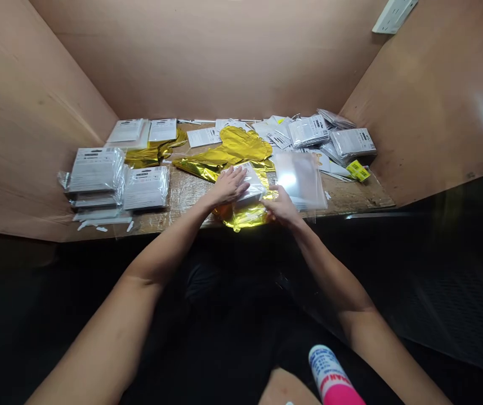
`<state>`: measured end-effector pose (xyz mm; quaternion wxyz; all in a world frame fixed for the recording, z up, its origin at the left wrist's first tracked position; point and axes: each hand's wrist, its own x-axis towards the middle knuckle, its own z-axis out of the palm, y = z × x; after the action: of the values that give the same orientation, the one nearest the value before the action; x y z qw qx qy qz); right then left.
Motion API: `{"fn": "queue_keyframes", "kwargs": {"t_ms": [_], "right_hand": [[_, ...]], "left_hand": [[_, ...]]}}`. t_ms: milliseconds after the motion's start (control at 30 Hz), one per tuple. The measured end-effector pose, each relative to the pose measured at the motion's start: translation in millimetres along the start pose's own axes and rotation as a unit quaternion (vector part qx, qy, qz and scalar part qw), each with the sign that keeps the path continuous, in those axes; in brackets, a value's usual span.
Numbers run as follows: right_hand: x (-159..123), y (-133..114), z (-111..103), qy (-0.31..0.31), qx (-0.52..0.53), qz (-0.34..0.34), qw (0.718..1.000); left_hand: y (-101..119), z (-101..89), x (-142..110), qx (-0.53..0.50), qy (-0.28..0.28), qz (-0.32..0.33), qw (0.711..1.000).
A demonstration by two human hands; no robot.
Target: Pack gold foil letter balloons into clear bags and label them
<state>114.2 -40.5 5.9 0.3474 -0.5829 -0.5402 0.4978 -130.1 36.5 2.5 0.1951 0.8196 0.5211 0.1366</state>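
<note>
left hand (227, 187) open, palm down, resting flat on a white packet (252, 183) near the middle of the frame. right hand (281, 207) closed on the lower edge of a clear plastic bag (299, 180), just right of the packet. gold foil balloon (241, 218) beneath both hands. stacks of packets (95, 171) at left on a wooden board (353, 194), more at upper right. pink and white bottle (330, 374) at bottom edge.
</note>
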Motion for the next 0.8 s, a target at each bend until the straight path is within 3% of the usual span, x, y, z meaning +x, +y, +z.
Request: {"fn": "queue_keyframes", "kwargs": {"t_ms": [67, 133, 200, 233, 300, 367, 433, 567, 667, 800], "right_hand": [[-15, 7, -5, 0.055, -0.139, -0.062, 0.987], [-28, 11, -7, 0.12, -0.287, -0.147, 0.939], [-34, 10, -1, 0.146, -0.379, -0.229, 0.885], [-33, 9, 5, 0.126, -0.402, -0.262, 0.868], [-25, 6, 20, 0.028, -0.424, -0.303, 0.853], [-15, 5, 36, -0.07, -0.427, -0.319, 0.843], [-10, 7, 45, -0.118, -0.423, -0.328, 0.836], [-19, 10, 37, -0.159, -0.401, -0.355, 0.83], [-22, 6, 25, -0.155, -0.391, -0.381, 0.823], [-7, 4, 33, -0.159, -0.434, -0.391, 0.796]], "left_hand": [[2, 3.5, 9, 0.034, -0.019, -0.007, 0.999], [5, 3.7, 14, 0.057, -0.023, -0.013, 0.998], [8, 2.6, 17, 0.072, -0.029, -0.013, 0.997], [10, 2.2, 18, 0.078, -0.031, -0.011, 0.996], [13, 2.3, 17, 0.086, -0.029, -0.002, 0.996], [17, 3.4, 15, 0.088, -0.017, 0.005, 0.996], [20, 4.8, 12, 0.09, -0.005, 0.007, 0.996], [22, 6.3, 7, 0.092, 0.009, 0.015, 0.996], [21, 7.3, 6, 0.095, 0.022, 0.016, 0.995], [21, 10.2, 6, 0.098, 0.028, 0.013, 0.995]]}}
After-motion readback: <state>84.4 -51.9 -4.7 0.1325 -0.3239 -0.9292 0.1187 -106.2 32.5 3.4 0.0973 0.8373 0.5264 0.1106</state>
